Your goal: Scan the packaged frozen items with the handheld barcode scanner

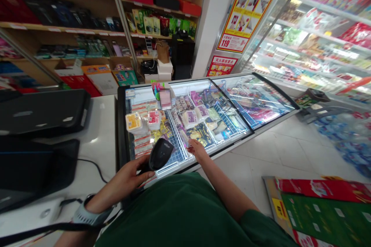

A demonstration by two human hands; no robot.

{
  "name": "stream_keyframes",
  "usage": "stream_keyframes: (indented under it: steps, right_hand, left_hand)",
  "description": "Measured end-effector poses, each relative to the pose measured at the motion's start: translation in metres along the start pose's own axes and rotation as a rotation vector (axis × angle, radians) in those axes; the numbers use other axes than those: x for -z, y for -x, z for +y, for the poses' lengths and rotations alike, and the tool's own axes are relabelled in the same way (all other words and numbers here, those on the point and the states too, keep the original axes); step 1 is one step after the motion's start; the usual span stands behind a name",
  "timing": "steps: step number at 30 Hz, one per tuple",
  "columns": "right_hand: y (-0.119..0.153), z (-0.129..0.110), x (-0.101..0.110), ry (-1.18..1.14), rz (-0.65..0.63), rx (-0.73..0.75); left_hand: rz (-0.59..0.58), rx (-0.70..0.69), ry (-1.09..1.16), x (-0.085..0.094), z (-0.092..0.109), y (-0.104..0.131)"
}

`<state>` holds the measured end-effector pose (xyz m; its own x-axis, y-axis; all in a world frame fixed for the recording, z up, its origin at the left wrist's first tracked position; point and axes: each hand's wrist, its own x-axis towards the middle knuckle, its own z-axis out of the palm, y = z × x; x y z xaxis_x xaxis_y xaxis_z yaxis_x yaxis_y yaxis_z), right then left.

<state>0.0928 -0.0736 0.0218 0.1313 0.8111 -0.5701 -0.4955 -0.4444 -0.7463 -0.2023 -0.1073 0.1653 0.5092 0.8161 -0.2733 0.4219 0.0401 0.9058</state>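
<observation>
Black plastic, the handheld scanner (161, 154) sits in our left hand (136, 171), its head raised over the near left part of the freezer (185, 115). Our left fingers are wrapped narrowly around its grip, and we wear a pale watch (88, 212) on that wrist. Our right hand (197, 149) reaches over the near edge of the freezer, palm turned inward, the fingers loosely bent and slightly parted; whether they touch the glass, we cannot tell.

On the left part of the freezer's glass we see a yellow-labelled pack (133, 122) and, just beside it, a red-labelled pack (154, 118). Two purple-labelled packs (189, 118) lie side by side nearer the freezer's middle. Under the glass, white wire baskets (178, 135) hold bagged goods.

Left of the freezer stands our white counter (100, 131), with a black device (43, 112) on it. Behind the freezer we have open cartons (100, 77) and loaded wooden shelves (84, 31), then a red and yellow poster (239, 11) on the pillar. Right of the freezer, wrapped bottles (348, 139) are heaped on the floor (249, 162), blurred.
</observation>
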Motion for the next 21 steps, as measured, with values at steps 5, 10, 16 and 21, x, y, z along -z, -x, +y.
stream_keyframes:
  steps: [5, 10, 16, 21]
  right_hand:
    - [-0.01, 0.007, 0.021, -0.034, 0.137, -0.028]
    - [-0.02, 0.008, 0.026, -0.142, 0.183, -0.138]
    - [-0.03, 0.003, 0.027, -0.201, 0.169, -0.184]
    - [-0.035, 0.001, 0.028, -0.115, 0.128, -0.169]
  left_hand:
    - [-0.001, 0.021, 0.006, -0.002, -0.01, 0.0]
    - [0.007, 0.026, 0.005, -0.005, -0.01, 0.001]
    - [0.035, 0.053, 0.006, -0.005, -0.011, 0.005]
    - [0.017, 0.052, 0.045, -0.004, -0.017, 0.006]
